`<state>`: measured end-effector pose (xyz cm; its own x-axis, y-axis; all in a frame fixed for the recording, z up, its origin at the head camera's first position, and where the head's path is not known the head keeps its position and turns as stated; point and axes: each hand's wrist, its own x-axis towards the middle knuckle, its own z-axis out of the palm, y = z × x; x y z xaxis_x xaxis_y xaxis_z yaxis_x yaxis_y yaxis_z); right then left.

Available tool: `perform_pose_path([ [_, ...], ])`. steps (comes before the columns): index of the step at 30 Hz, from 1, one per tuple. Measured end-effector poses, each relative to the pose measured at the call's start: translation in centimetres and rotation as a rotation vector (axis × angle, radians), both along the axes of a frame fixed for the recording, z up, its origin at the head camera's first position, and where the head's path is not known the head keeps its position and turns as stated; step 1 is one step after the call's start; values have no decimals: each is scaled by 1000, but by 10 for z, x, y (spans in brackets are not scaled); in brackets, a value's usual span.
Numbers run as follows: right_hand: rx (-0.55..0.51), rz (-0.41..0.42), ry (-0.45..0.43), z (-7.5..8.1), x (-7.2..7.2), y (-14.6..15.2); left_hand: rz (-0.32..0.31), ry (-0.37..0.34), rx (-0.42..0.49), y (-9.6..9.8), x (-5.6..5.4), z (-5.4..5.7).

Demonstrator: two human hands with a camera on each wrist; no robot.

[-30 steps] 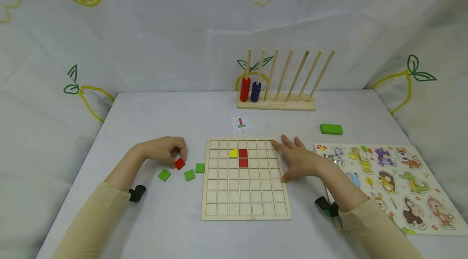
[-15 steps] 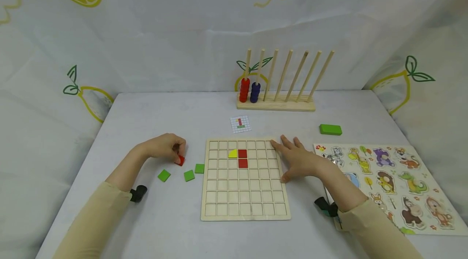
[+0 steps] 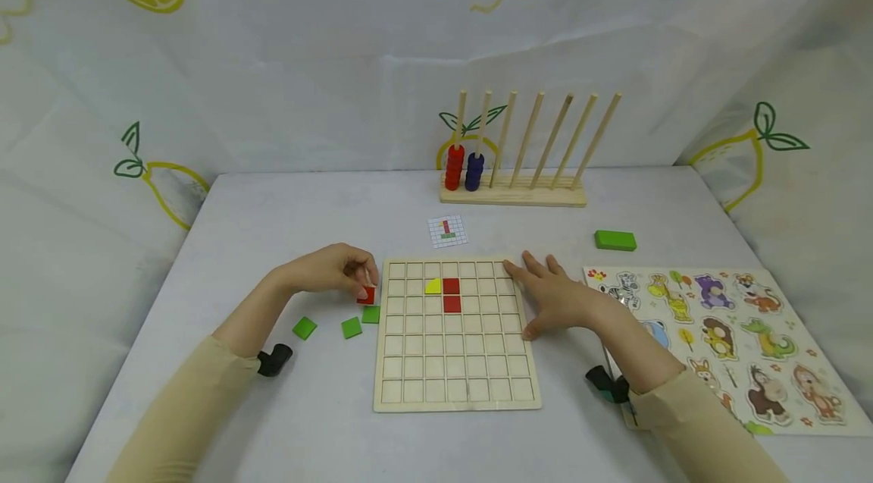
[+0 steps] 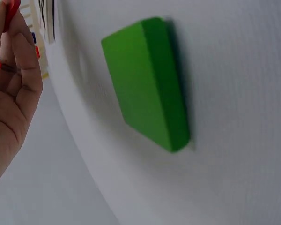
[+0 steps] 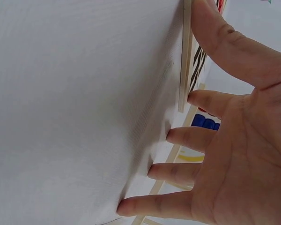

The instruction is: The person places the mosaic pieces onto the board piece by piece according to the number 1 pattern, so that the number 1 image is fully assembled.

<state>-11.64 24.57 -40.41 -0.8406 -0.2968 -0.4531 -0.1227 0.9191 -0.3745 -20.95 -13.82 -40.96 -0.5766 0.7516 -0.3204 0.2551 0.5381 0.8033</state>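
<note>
Red tile (image 3: 367, 296) sits pinched between the thumb and fingertips of my left hand (image 3: 334, 271), at the very end of the grip and clear of the palm. In the head view it shows just left of the gridded board (image 3: 434, 368), with the nearest green tile (image 3: 371, 315) directly below it — whether the two touch, I cannot tell. Two more green pieces, the middle one (image 3: 351, 327) and the far-left one (image 3: 305, 328), lie on the tabletop (image 3: 293, 217) closer to my left wrist.

My right hand (image 3: 555, 297) grasps nothing: its fingers are spread and straight, the thumb against the board's right edge and the index fingertip at the far right corner.

On the board, a yellow quarter-round (image 3: 433, 286) sits beside an upper red square (image 3: 451, 286), and a lower red square (image 3: 452, 304) fills the next cell toward me. Beyond lies a small printed card (image 3: 448, 232); behind that stands a peg rack (image 3: 513, 196) carrying red rings (image 3: 454, 168) and dark blue rings (image 3: 474, 172). To the right are a green block (image 3: 615, 240) and — nearer me, partly hidden by my forearm — an animal puzzle (image 3: 798, 428).
</note>
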Motion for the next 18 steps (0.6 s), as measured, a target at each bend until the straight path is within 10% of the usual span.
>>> perform_pose_path([
  [18, 3, 3, 0, 1, 0, 0, 51, 98, 47, 87, 32, -8],
])
